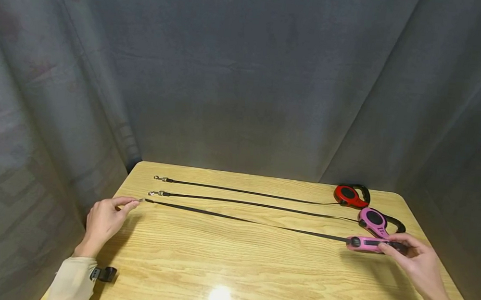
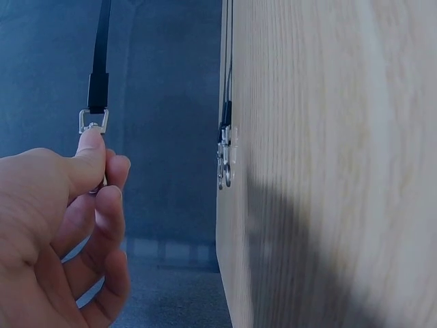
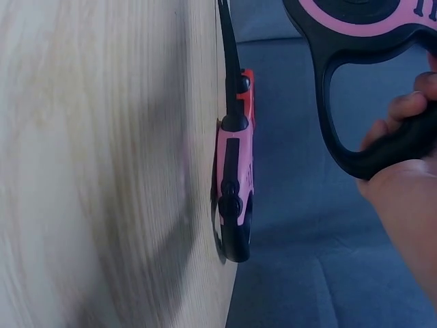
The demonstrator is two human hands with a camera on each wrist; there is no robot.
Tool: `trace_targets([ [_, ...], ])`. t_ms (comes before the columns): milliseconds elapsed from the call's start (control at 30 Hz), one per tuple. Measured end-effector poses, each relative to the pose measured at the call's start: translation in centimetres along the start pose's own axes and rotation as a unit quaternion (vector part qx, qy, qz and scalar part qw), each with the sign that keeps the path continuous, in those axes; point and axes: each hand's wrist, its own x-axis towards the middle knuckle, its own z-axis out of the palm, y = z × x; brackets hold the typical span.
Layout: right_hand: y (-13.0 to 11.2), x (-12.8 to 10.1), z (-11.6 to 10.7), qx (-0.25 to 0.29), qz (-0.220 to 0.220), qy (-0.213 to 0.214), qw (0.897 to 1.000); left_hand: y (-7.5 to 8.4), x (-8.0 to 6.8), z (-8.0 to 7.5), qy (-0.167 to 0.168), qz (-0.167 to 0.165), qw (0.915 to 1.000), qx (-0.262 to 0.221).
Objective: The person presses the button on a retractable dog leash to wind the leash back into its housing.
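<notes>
Three retractable leashes lie stretched across the wooden table (image 1: 228, 274), their black straps running left. My right hand (image 1: 389, 247) grips the black handle of the nearest pink leash housing (image 1: 362, 244); in the right wrist view its fingers (image 3: 410, 109) curl round that handle (image 3: 362, 137). My left hand (image 1: 133, 202) pinches this leash's metal clip (image 2: 92, 123) between thumb and forefinger, and the strap (image 1: 242, 219) is taut between the hands. A second pink housing (image 1: 374, 221) and a red one (image 1: 351, 196) rest on the table behind.
The other two clips (image 1: 156, 186) lie near the table's left edge, seen as well in the left wrist view (image 2: 224, 157). A grey curtain (image 1: 248, 73) encloses the table on three sides. Bare wood stretches in front of the leashes.
</notes>
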Motion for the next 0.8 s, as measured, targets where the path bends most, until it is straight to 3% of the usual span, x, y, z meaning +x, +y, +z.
trace_targets([
  [167,-0.1,0.1,0.3,-0.04,0.014,-0.006,0.999,0.0,0.0,0.0,-0.008,-0.001,1.0,0.0],
  [300,-0.3,0.2,0.6,-0.018,0.018,-0.013,1.0,0.2,0.0,0.1,-0.008,0.008,0.9999,-0.003],
  [567,-0.6,0.4,1.1,-0.051,0.025,-0.015,0.998,0.6,0.0,0.3,-0.018,0.012,0.9997,-0.013],
  [800,-0.6,0.6,1.7,-0.038,0.021,-0.012,0.999,0.5,0.0,0.7,-0.011,0.019,0.9996,-0.015],
])
